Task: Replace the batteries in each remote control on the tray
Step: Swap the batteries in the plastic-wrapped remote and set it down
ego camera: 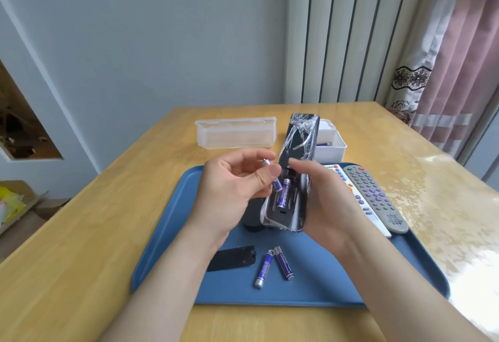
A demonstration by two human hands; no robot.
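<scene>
Head view: above the blue tray (297, 295), the right hand (326, 201) wraps its grip round the black remote (297, 158), compartment open, seated battery (285, 192) inside. The left hand (232, 188) pinches a second battery (277, 184) in its grip. On the tray's near part lie two loose batteries (263, 268), just beside the cover (232, 258).

Tray front: two loose batteries (263, 268) and a black cover (232, 258) lie between the forearms; the tray (270, 297) is bare blue nearer the edge.
Tray middle: left hand (232, 193) pinching a battery (266, 162) and right hand (329, 201) gripping the black remote (294, 152) fill it; a dark remote (252, 220) lies beneath.
Tray right: grey remote (375, 196) and white remote (344, 179) lie side by side.
Behind tray: clear box (235, 134) and white box (330, 144).
Counter (94, 233) left: open wood.
</scene>
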